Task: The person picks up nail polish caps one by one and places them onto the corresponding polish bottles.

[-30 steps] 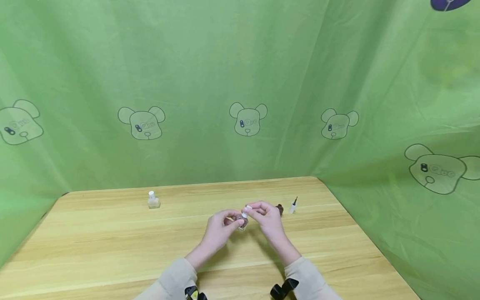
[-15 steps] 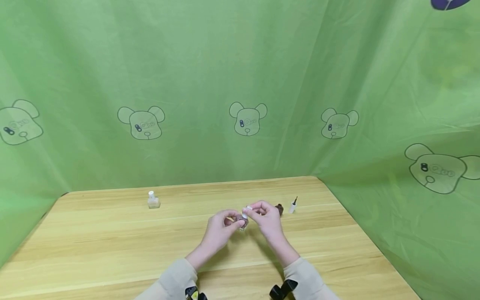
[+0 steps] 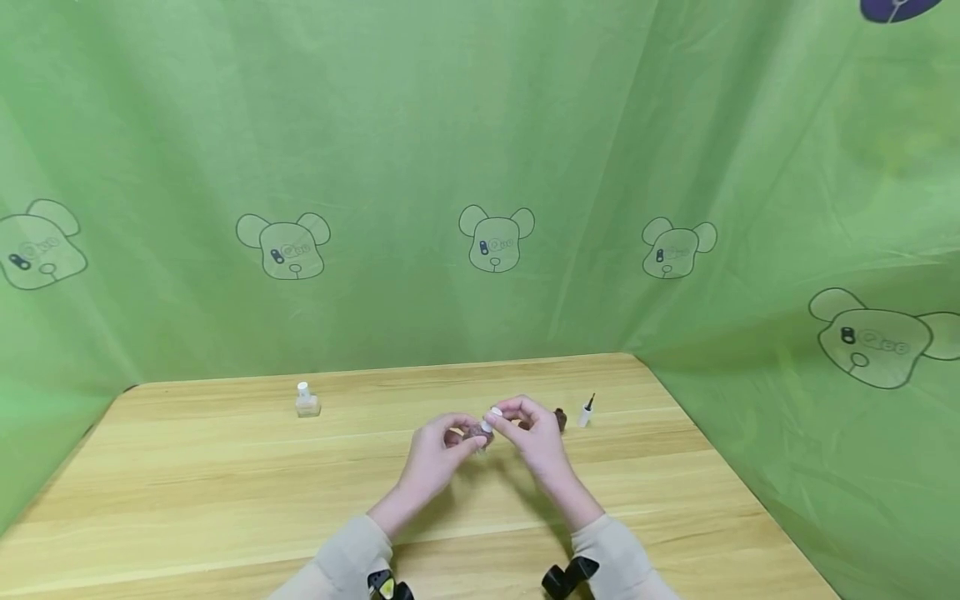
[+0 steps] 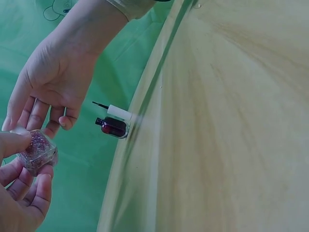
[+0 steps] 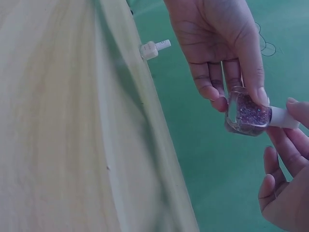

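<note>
My left hand (image 3: 435, 458) holds a nail polish bottle of purple glitter (image 5: 248, 115) above the table, thumb on one side and fingers on the other. On its neck sits a white cap (image 5: 285, 118), which my right hand (image 3: 538, 442) pinches between thumb and fingers. The bottle is tilted, with its cap toward the right hand. Just past the right hand stands a dark red nail polish bottle (image 4: 113, 126) with its neck bare. Beside it a white cap with a dark brush (image 3: 586, 413) stands brush upward.
At the back left of the wooden table (image 3: 225, 483) stands a clear, pale nail polish bottle (image 3: 307, 406) with a white cap on. A green curtain (image 3: 397, 125) with bear-head prints hangs behind the table and along its sides.
Both hands and the glitter bottle have shifted slightly up, and the bottle leans a little more. The grip of each hand stays the same. The other bottles have not moved.
</note>
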{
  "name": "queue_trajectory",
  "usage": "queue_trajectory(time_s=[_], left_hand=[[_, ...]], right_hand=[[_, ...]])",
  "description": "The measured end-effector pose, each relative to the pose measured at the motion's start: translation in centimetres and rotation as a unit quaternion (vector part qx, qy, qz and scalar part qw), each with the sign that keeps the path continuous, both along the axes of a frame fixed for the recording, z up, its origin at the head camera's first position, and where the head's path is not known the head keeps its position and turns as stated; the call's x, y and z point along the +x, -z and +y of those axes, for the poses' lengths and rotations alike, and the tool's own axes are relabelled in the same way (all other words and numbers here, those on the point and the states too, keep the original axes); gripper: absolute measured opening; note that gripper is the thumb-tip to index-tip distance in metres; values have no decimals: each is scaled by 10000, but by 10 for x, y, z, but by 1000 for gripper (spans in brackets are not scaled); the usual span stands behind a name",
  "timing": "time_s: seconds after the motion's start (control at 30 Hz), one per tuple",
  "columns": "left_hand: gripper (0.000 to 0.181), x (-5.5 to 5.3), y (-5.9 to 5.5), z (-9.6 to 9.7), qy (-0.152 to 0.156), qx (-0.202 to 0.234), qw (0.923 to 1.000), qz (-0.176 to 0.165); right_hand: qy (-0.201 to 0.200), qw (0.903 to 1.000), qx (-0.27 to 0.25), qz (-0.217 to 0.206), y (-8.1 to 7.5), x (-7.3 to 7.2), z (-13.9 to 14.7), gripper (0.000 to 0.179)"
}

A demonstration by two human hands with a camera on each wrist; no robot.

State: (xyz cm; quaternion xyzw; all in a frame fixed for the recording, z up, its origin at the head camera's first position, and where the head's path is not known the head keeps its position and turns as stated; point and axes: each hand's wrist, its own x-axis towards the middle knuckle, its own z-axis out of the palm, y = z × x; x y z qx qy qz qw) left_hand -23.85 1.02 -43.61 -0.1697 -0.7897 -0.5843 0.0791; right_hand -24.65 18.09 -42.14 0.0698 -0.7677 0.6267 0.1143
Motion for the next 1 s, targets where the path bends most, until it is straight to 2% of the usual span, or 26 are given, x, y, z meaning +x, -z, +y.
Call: queue_trajectory(time_s=[0.23,0.43,0.7,1.0], left_hand=[[23,-5,-6,-7,-56,275,9995,-140],[25,-12,-9,-17,-252,450,9985,-189],[27,-24,-6,-30,-634,619,9953,-401],[28,-42,6,-45,-943,745,9913,-533]], right_hand=[[27,9999,129,82,-7,-2,6,25],[155,9998,87,116,-16,-2,16,25],[417,9990,-105,102,-36,-2,36,29],[852,9954,-311,317,-43,-8,63,26]])
